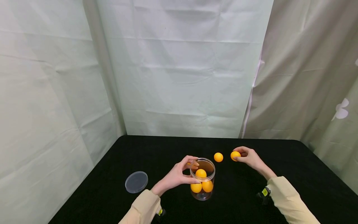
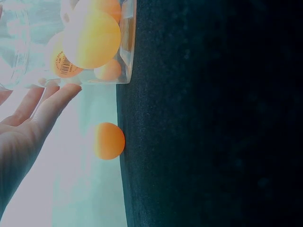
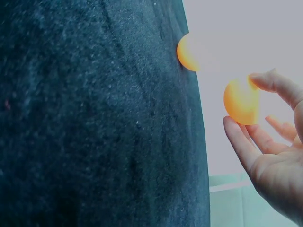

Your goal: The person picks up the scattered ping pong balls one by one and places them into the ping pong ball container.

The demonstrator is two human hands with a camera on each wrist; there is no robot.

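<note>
Your right hand [image 1: 250, 158] pinches an orange ping-pong ball [image 1: 235, 156] between thumb and fingertips, spread just as wide as the ball; the right wrist view shows it lifted off the desk [image 1: 167, 147]. The relation that matters: the clear plastic jar [image 1: 202, 196] lies to your left of that ball and a little nearer to you, its long axis upright, its uncovered mouth facing up. Your left hand [image 1: 177, 173] is the nearer one to the jar, gripping it near the rim, thumb on the near side and fingers round the far side. At least three balls [image 1: 207, 186] sit inside.

Between the right hand and the jar, mind the loose ball [image 1: 218, 157] on the desk, just beside the held one and farther back than the jar. To the left of your left hand, well apart from the jar, the round lid [image 1: 136, 182] lies flat. The desk is covered in black; beyond it hang a pale sheet [image 1: 181, 77] and, to your right, a beige curtain [image 1: 293, 77].
</note>
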